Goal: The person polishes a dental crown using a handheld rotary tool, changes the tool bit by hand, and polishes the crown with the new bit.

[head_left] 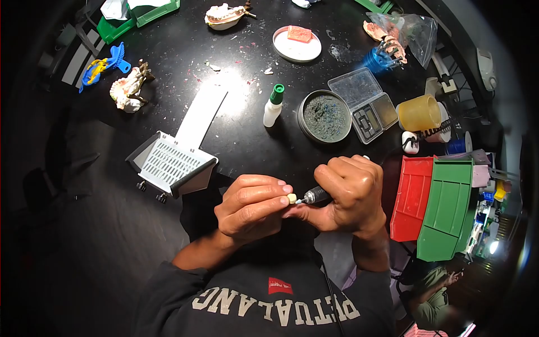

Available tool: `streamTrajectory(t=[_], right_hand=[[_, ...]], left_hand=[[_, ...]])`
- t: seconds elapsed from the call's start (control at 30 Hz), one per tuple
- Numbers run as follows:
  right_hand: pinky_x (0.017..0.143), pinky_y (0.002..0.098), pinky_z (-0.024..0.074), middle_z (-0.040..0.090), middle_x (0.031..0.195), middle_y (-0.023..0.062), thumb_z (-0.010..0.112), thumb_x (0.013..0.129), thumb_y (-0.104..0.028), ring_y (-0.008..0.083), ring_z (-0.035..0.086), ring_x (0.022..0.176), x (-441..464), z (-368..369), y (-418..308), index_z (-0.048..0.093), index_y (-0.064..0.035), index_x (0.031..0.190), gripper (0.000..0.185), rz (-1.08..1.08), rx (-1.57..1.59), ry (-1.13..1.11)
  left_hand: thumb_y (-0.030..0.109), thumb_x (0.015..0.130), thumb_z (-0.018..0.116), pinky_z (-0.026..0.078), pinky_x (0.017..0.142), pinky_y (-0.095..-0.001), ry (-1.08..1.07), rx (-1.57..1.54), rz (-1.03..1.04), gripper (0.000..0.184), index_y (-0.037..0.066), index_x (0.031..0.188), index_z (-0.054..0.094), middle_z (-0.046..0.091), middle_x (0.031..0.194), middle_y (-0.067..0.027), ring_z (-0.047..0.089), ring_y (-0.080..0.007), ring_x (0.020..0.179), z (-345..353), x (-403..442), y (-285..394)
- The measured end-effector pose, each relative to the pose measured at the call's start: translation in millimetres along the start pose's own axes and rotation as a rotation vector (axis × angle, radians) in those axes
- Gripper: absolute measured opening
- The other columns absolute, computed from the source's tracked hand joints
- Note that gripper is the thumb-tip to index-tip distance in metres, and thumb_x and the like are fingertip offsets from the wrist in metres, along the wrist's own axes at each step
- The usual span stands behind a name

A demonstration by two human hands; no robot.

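A person's left hand (pixel 250 205) pinches a small cream piece (pixel 292 198) right at the tip of a dark handpiece (pixel 318 195) held in the right hand (pixel 349 194). Beyond, on a black worktop (pixel 247 149), stand a green-capped bottle (pixel 273 106), round tin (pixel 301 126) and pocket scale (pixel 369 122).

In the left hand (pixel 252 205), the fingers cover part of a small pale piece (pixel 292 198), so its full shape cannot be told. The right hand (pixel 351 194) hides most of the handpiece (pixel 317 195); its tip is too small to make out clearly. The near edge of the desk (pixel 244 149) is partly lost behind the arms and dark sweatshirt (pixel 241 281). Toward the far left corner, a green bin (pixel 159 14) is cut off by the picture's top, as is a white object (pixel 305 3) along the far edge. Print on the scale (pixel 365 127) and red label (pixel 280 286) is too small to read.
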State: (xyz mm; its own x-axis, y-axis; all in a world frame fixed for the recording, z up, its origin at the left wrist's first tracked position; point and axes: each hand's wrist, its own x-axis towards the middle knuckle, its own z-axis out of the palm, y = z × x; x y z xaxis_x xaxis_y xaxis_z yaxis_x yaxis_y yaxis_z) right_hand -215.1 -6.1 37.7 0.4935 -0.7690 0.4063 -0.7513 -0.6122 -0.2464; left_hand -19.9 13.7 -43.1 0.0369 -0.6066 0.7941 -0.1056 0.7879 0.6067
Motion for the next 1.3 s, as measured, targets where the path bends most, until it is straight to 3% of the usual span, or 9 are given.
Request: streamTrajectory(t=[0.43, 0.53, 0.63, 0.73, 1.03, 1.13, 1.27, 1.3], right_hand=[[0.046, 0.0348, 0.0343, 0.041, 0.056, 0.0006, 0.082, 0.074, -0.075, 0.0195, 0.048, 0.045, -1.0, -0.6, 3.2, 0.045, -0.0138, 0.06, 0.072, -0.021, 0.014, 0.05], [0.047, 0.0369, 0.0278, 0.038, 0.055, 0.0026, 0.087, 0.073, -0.071, 0.0224, 0.042, 0.045, -2.0, -3.6, 5.7, 0.051, -0.009, 0.063, 0.073, -0.039, 0.091, 0.073], [0.048, 0.0363, 0.0274, 0.04, 0.056, 0.0025, 0.088, 0.076, -0.066, 0.0216, 0.041, 0.046, -5.0, -5.8, 7.2, 0.058, -0.0062, 0.068, 0.067, -0.039, 0.093, 0.099], [0.046, 0.0357, 0.029, 0.037, 0.056, 0.0013, 0.091, 0.074, -0.059, 0.0201, 0.041, 0.045, -2.3, -5.5, 5.9, 0.046, -0.0121, 0.06, 0.066, -0.05, 0.087, 0.14], [0.047, 0.0364, 0.0299, 0.037, 0.056, 0.0014, 0.092, 0.074, -0.055, 0.0211, 0.041, 0.045, -2.9, -4.9, 6.0, 0.048, -0.0117, 0.062, 0.063, -0.044, 0.104, 0.174], [0.048, 0.0356, 0.0343, 0.043, 0.057, 0.0025, 0.094, 0.075, -0.039, 0.023, 0.045, 0.046, -3.6, -7.9, 7.5, 0.056, -0.0092, 0.068, 0.049, 0.002, 0.123, 0.211], [0.051, 0.0323, 0.0418, 0.057, 0.063, 0.0067, 0.085, 0.075, -0.014, 0.0226, 0.054, 0.05, -11.0, -17.8, 4.6, 0.066, -0.0034, 0.082, 0.022, 0.206, 0.214, 0.321], [0.051, 0.0321, 0.0415, 0.057, 0.063, 0.0065, 0.085, 0.075, -0.013, 0.0218, 0.054, 0.05, -11.9, -18.0, 5.0, 0.066, -0.0035, 0.082, 0.022, 0.22, 0.221, 0.351]], left_hand=[[-0.002, 0.075, 0.093, 0.065, 0.077, -0.0322, 0.0, 0.007, 0.005, 0.034, 0.004, 0.105, 0.077, 0.079, 0.099, -0.0079, 0.077, -0.0252, 0.089, 1.7, -0.8, -1.0], [-0.007, 0.075, 0.091, 0.065, 0.076, -0.033, -0.003, -0.015, -0.041, 0.033, 0.003, 0.103, 0.076, 0.079, 0.098, -0.0094, 0.077, -0.0254, 0.087, 0.4, -0.6, 0.7], [-0.01, 0.077, 0.088, 0.064, 0.077, -0.0337, 0.011, -0.05, -0.113, 0.03, 0.002, 0.102, 0.075, 0.079, 0.096, -0.011, 0.077, -0.0257, 0.085, -0.3, 3.0, 4.8], [-0.01, 0.078, 0.088, 0.064, 0.077, -0.0341, 0.022, -0.09, -0.141, 0.028, 0.001, 0.101, 0.075, 0.079, 0.095, -0.0117, 0.077, -0.026, 0.084, 0.3, 2.5, 5.6], [-0.011, 0.077, 0.088, 0.063, 0.075, -0.0334, 0.012, -0.083, -0.112, 0.031, 0.0, 0.103, 0.076, 0.08, 0.096, -0.0117, 0.077, -0.0261, 0.083, 0.7, 2.3, 3.9], [-0.011, 0.073, 0.087, 0.062, 0.072, -0.0328, -0.069, 0.103, -0.002, 0.034, 0.001, 0.103, 0.077, 0.079, 0.094, -0.0112, 0.076, -0.025, 0.08, -5.1, 17.5, 6.6], [-0.004, 0.068, 0.084, 0.056, 0.062, -0.0322, -0.162, 0.334, 0.069, 0.028, 0.001, 0.095, 0.078, 0.077, 0.091, -0.0107, 0.073, -0.0229, 0.072, -5.4, 30.7, -4.8], [-0.009, 0.069, 0.082, 0.056, 0.063, -0.0331, -0.243, 0.353, 0.007, 0.027, 0.001, 0.094, 0.078, 0.078, 0.09, -0.0114, 0.073, -0.0243, 0.071, -4.7, 35.2, -4.2]])
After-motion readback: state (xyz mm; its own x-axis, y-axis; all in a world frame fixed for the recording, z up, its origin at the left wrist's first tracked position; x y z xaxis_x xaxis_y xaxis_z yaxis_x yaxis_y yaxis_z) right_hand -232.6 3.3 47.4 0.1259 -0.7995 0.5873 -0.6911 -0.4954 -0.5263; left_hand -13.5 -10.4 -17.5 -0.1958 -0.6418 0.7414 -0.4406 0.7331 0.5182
